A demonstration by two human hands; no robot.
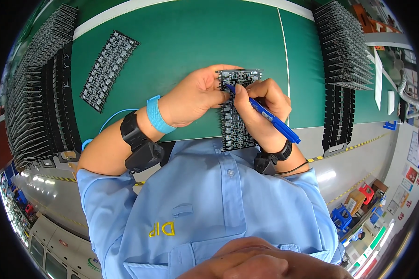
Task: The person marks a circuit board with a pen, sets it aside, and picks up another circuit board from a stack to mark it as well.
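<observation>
A dark circuit board panel [237, 125], packed with rows of small parts, is in front of my chest at the near edge of the green table. My left hand [193, 95] grips its left side, the thumb on top and the fingers partly hidden behind the far edge. Wrapped in the fingers of my right hand [267, 104] is a blue marker pen [273, 121]. Its tip points at the upper left part of the panel, near my left thumb; whether it touches cannot be made out. A second panel [109, 69] lies slanted on the table to the left.
Black racks filled with upright boards stand at the left [37, 93] and right [342, 46] of the green tabletop [186, 37]. A blue wrist strap [158, 115] on my left wrist trails a thin cord. Blue stools [341, 216] stand on the floor at the right.
</observation>
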